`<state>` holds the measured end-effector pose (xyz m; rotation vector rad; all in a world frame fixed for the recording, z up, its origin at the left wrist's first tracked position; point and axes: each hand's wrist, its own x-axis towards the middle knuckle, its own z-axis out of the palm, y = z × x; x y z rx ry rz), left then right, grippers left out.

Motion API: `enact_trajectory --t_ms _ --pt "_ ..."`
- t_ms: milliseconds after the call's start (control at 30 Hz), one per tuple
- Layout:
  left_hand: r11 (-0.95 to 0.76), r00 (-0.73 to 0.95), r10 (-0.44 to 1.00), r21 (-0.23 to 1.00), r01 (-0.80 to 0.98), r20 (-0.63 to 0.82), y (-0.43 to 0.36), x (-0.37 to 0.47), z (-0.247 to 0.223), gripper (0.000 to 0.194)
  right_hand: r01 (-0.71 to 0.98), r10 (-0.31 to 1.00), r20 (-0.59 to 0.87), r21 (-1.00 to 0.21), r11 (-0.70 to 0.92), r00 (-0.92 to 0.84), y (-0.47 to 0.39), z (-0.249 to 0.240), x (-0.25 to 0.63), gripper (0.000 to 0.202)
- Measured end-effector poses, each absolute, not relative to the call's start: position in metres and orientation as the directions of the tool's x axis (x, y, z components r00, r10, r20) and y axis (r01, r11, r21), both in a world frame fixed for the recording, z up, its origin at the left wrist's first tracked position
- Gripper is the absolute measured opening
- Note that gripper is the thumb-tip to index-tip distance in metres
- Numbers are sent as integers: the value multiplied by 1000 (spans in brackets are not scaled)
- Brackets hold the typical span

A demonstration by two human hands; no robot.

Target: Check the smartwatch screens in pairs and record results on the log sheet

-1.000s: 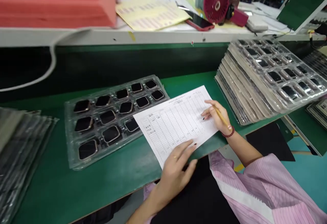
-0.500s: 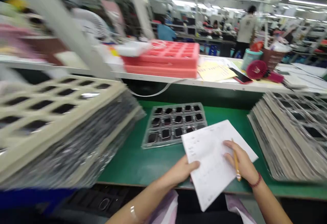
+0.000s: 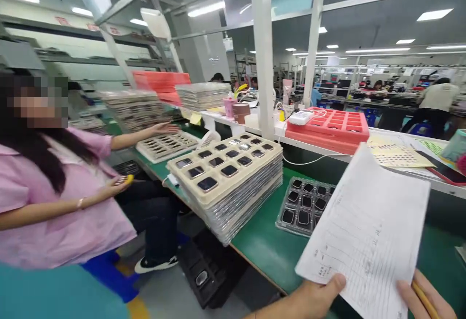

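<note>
While white ruled paper (image 3: 371, 231) is pinched by left hand (image 3: 316, 299) and right hand (image 3: 437, 293) with yellow pencil (image 3: 425, 301) | paper's long axis angled away

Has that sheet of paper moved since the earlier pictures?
Yes, upward against the white shelf: the sheet of paper showed wholly below the shelf's edge, and now its top overlaps that edge in view.

Writing (image 3: 325, 271) on paper (image 3: 371, 226) too blurred to read, tray (image 3: 294, 229) partly hidden, pencil (image 3: 424, 301) cut off
</note>
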<state>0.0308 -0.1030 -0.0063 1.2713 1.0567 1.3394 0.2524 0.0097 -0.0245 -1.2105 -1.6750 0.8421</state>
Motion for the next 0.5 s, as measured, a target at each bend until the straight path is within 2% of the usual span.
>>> enact_trajectory --t_ms 67,167,233,333,400,500 --pt "-92 95 990 989 -116 103 -100 27 -16 69 388 977 203 -897 210 -60 4 1 248 41" --pt "-62 117 990 988 -141 79 -94 16 -33 64 391 965 245 -900 190 95 1 47 255 38" --pt "-58 82 994 986 -157 72 -91 6 -44 65 359 914 329 -904 232 236 7 80 263 31" --pt "8 -8 1000 982 -187 -10 -88 -11 -59 83 282 807 465 -881 380 364 38 131 272 29" --pt "44 -65 996 979 -201 -58 -88 -19 -67 92 316 710 581 -813 489 397 74 165 274 32" --pt "78 -131 985 971 -225 -109 -89 -22 -73 102 384 710 642 -757 528 289 139 212 272 40"
